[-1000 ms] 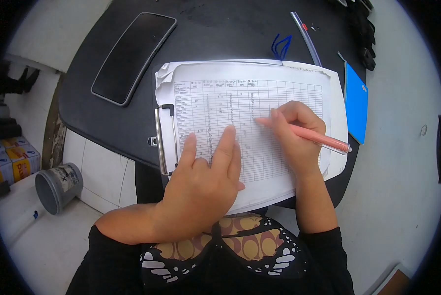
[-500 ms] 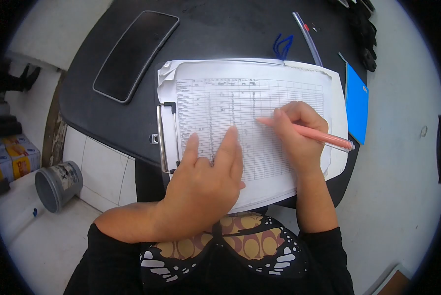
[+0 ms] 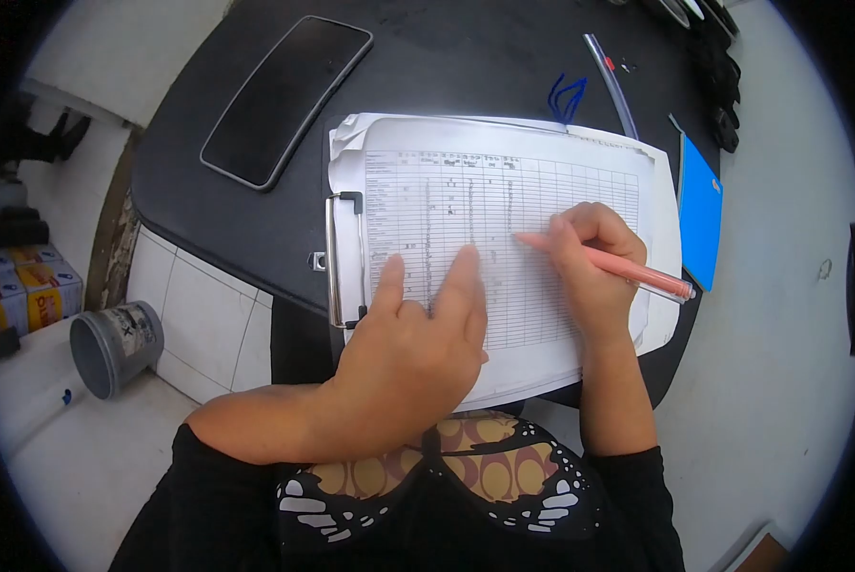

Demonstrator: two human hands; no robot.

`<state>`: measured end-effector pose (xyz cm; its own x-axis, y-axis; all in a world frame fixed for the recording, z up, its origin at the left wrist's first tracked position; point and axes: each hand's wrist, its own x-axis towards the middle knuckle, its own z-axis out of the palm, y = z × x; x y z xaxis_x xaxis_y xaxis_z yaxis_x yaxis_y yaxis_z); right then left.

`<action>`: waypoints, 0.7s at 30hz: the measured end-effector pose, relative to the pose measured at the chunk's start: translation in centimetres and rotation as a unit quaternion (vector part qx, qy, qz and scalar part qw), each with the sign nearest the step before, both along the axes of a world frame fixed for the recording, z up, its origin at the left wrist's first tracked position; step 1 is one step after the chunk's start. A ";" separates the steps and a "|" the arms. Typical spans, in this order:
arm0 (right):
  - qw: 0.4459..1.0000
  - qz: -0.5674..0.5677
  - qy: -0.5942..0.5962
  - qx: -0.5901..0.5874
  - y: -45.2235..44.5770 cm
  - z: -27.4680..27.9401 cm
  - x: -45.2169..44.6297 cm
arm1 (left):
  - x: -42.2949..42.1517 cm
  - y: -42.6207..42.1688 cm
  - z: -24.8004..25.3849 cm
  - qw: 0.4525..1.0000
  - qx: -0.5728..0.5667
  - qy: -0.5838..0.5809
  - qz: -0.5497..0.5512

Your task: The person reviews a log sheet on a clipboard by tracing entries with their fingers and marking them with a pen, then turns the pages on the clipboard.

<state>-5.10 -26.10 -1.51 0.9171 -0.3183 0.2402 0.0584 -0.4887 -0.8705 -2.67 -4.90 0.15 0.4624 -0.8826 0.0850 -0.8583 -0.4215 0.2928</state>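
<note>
A printed table sheet (image 3: 532,310) with handwritten columns lies on top of a stack of papers, held by the metal clip (image 3: 333,262) of a clipboard at the left. My left hand (image 3: 413,353) rests on the sheet's lower left part, its index finger and another finger stretched out over the rows. In my right hand (image 3: 599,276) is a pink pen (image 3: 626,267) with a clear end, gripped between thumb and fingers. The pen tip points left and meets the sheet near the middle columns; I cannot tell whether it touches the paper.
A dark smartphone (image 3: 287,100) lies on the black table (image 3: 427,62) at the upper left. Beyond the papers are a blue cord (image 3: 567,98) and a clear plastic strip (image 3: 611,86). To the right is a blue notebook (image 3: 700,214). A grey bucket (image 3: 113,351) stands on the floor.
The whole view has shifted, so the table, papers and phone appear a little farther right. Both hands keep nearly the same pose over the sheet, and the pen stays in my right hand.
</note>
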 end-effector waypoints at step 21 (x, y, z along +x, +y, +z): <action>1.000 0.006 -0.013 -0.027 -0.3 -0.5 0.0 | 0.0 -0.2 0.1 1.000 0.006 0.014 -0.003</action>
<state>-5.09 -26.40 -2.05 0.9139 -0.2925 0.2815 0.0877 -0.5346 -0.8405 -2.65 -5.07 0.29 0.4588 -0.8864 0.0612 -0.8527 -0.4198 0.3109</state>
